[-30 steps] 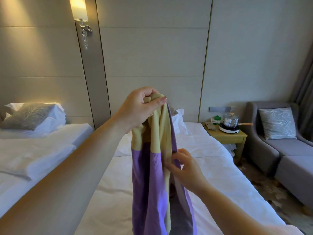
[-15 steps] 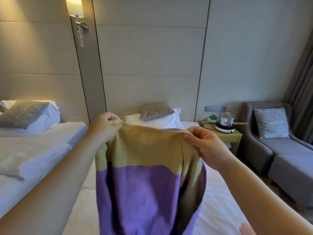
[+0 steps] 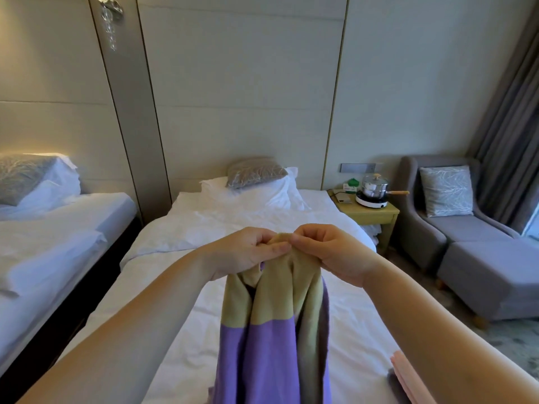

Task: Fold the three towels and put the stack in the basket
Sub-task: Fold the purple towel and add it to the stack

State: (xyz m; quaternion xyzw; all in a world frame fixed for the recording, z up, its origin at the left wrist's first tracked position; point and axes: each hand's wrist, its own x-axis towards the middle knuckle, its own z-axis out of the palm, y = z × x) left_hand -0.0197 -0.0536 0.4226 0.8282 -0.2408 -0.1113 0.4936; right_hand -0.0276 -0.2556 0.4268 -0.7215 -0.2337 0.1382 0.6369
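Both hands, left hand [image 3: 250, 252] and right hand [image 3: 329, 252], pinch soft draped towel [image 3: 274, 330].

No word, number or brand can be read anywhere; the small green-and-white box [image 3: 350, 185] at the back left corner of the bedside table [image 3: 376, 213] is too small to make out

Pot [image 3: 374, 186] on cooker [image 3: 372, 203] on nightstand [image 3: 379, 216]; cushion [image 3: 446, 189] on armchair [image 3: 466, 234]; grey pillow [image 3: 255, 172] on bed [image 3: 248, 218].
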